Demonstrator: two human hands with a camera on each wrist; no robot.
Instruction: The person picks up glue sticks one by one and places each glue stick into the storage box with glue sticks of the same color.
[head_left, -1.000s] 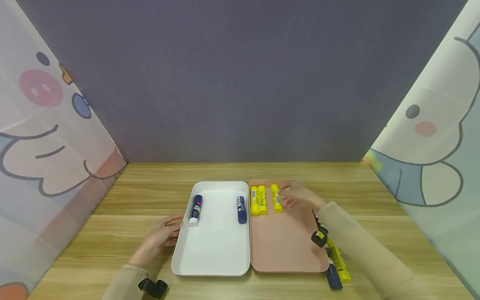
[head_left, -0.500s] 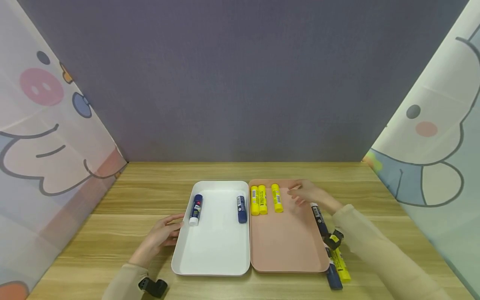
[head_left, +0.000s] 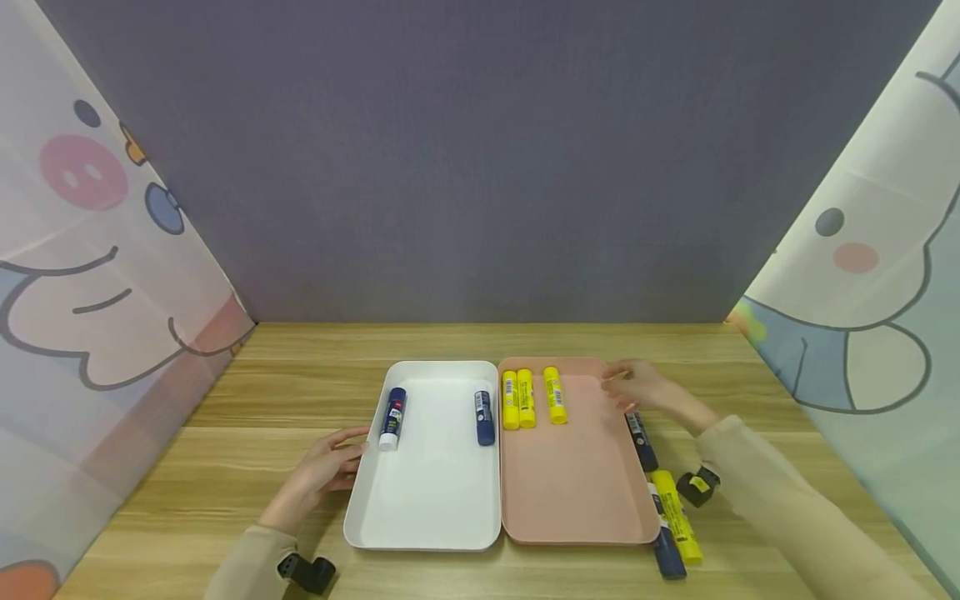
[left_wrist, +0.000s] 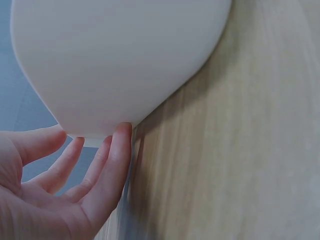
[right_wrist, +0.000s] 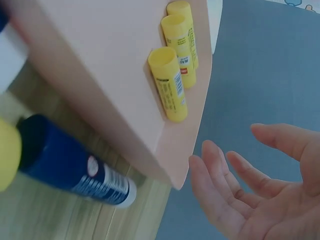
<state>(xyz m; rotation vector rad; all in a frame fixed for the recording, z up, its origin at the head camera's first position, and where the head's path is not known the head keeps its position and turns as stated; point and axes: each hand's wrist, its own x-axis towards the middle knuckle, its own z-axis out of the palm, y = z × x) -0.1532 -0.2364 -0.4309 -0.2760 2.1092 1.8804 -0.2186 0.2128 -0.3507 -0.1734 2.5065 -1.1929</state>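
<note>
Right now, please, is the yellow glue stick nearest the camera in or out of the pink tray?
Out: the yellow glue stick lies on the wooden table, right of the pink tray.

1. Identifiable as a screened-off tabletop booth, set in surroundings of unclear kind.
2. Bounded behind the wood-grain table [head_left: 225, 408] by a plain dark grey panel [head_left: 480, 167].
3. Flanked left and right of the table by cartoon-printed sheets [head_left: 877, 250].

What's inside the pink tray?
Three yellow tubes lie in the pink tray: two side by side at the left, one a little apart. What's beneath them is covered, and in the head view the right hand hides part of the far right corner.
</note>
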